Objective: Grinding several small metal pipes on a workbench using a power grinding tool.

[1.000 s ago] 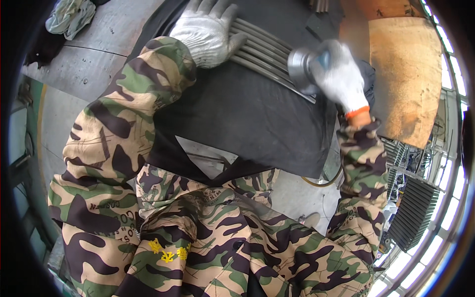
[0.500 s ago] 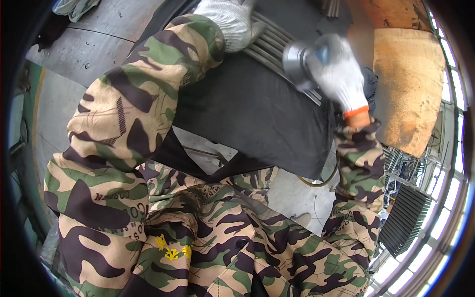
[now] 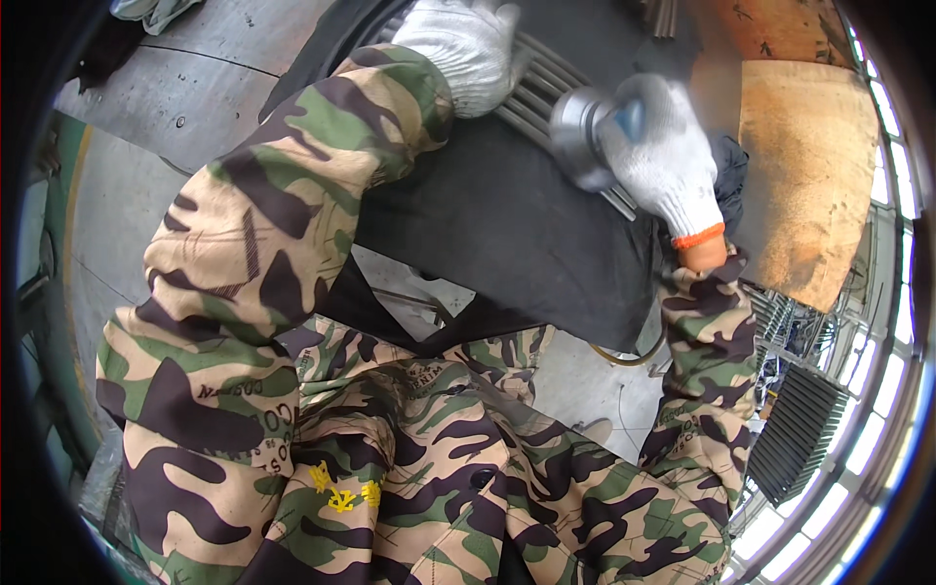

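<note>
Several parallel grey metal rods (image 3: 546, 80) lie side by side on a black cloth (image 3: 468, 195). My left hand (image 3: 463, 54), in a white knit glove, rests over the far left part of the rods with its fingers apart; some of them are partly hidden. In my right hand (image 3: 658, 146), also gloved with an orange cuff, is a round palm sander (image 3: 580, 139) with a silver-grey body and a blue top. Its body is over the near right part of the rods, blurred by motion. The contact face underneath is hidden.
More rods (image 3: 661, 18) lie at the far edge. A rusty brown plate (image 3: 804, 175) stands on the right, beyond dark bundled cloth (image 3: 731, 175). A yellowish hose (image 3: 624, 361) curves below the black cloth. A grey metal surface (image 3: 214, 68) lies to the left.
The sander and my right hand have shifted slightly left and nearer along the rods. My left hand has moved a little right and nearer, still over the rods.
</note>
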Tool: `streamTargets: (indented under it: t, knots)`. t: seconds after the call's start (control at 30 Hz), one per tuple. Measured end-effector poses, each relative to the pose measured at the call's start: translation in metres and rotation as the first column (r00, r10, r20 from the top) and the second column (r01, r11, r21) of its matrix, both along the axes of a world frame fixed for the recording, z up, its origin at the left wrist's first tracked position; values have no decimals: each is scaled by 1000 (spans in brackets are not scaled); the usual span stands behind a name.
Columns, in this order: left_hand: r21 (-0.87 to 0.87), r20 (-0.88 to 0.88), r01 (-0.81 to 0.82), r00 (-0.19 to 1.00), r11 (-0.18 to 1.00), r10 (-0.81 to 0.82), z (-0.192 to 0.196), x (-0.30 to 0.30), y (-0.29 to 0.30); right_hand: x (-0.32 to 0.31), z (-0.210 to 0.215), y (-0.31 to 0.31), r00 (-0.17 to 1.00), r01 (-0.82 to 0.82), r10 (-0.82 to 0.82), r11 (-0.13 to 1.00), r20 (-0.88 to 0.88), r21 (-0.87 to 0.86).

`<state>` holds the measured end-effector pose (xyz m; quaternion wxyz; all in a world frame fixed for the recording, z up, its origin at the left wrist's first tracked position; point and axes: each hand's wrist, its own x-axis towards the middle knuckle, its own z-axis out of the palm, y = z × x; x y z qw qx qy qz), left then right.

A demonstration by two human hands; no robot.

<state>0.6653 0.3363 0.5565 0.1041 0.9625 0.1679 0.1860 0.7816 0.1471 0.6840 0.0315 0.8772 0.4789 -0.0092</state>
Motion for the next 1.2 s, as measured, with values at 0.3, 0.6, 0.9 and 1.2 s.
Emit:
streamTargets:
  t: [0.3,0.6,0.9,1.2]
  knots:
    - [-1,137,55,989,998,-54,-10,-7,-5,8,-7,-12,999,-44,42,996,27,80]
    - [-43,95,-38,995,998,42,-13,10,2,2,-4,0,1000,14,-15,1000,15,23]
    - [-3,-11,3,1000,1000,-3,-10,-14,-15,-12,-2,0,999,38,-37,999,-39,33]
    - [20,-37,-8,999,1000,8,-11,-19,-19,-3,-10,-21,999,-33,32,999,42,37]
